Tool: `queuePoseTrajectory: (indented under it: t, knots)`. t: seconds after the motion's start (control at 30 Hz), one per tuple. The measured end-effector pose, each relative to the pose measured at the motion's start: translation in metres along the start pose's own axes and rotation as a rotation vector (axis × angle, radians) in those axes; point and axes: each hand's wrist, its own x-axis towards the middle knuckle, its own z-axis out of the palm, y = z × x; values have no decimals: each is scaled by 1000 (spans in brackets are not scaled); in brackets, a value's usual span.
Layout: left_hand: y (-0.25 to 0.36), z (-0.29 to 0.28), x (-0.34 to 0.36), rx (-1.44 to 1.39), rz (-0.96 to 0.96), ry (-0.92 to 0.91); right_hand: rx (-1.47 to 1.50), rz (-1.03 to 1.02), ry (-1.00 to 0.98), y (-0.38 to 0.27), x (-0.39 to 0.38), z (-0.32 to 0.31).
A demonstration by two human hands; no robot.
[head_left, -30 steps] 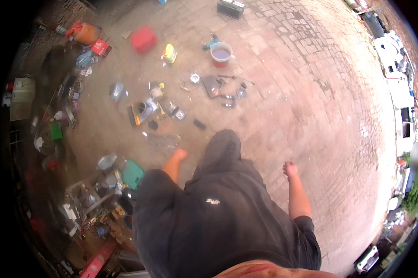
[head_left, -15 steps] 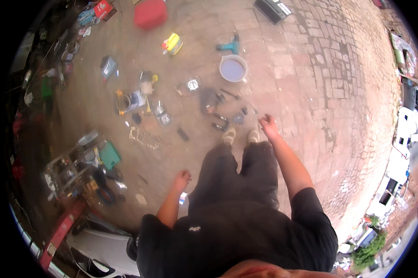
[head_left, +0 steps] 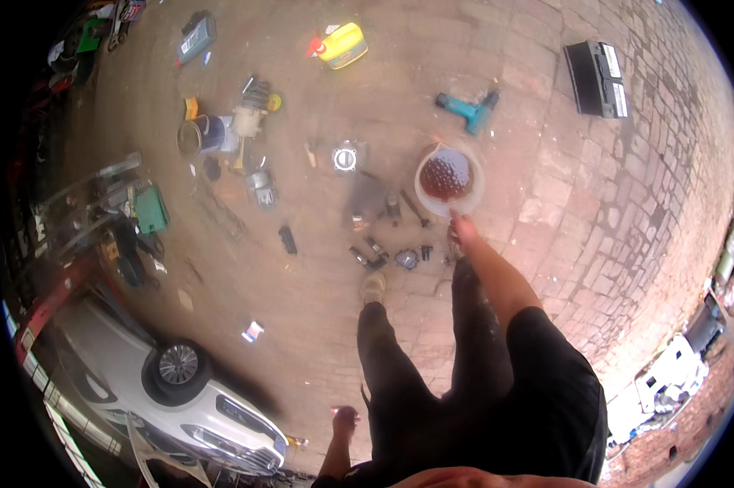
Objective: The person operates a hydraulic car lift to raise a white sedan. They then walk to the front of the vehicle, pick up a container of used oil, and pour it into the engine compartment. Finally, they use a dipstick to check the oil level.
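Note:
My right hand [head_left: 462, 231] is closed at the near side of a translucent white jug [head_left: 477, 180], where its handle meets the rim. The jug holds dark reddish liquid with a rippled surface. My left hand [head_left: 346, 420] hangs low by my left leg with curled fingers; pale specks show at its edges, too small to make out. Near my feet lie a dark cylindrical part [head_left: 393, 208], a bolt-like rod [head_left: 416, 210], a round grey part [head_left: 407, 259] and black pieces [head_left: 369, 254]. A metal throttle-body-like part [head_left: 345, 159] lies left of the jug.
A teal power tool [head_left: 469, 112] and a black car battery [head_left: 594, 80] lie beyond the jug. Farther left are a yellow jug [head_left: 342, 47], a grey bottle [head_left: 196, 39] and a tin [head_left: 194, 137]. A silver car [head_left: 147, 382] stands at lower left.
My right hand has reached the jug and closed at its handle; the jug is nearer me and its liquid ripples. My left hand has dropped lower. The view has shifted toward the ground ahead.

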Motion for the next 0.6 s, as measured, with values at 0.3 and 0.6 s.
queuePoseTrajectory:
  t: [0.3,0.6]
  knots:
    - [10,130,-50,-175,-63,-117,55,-239,112,-4,21,-18]
    - [-13,117,-31,-313,354,-69,-870,-485,167,1,-99,-33]
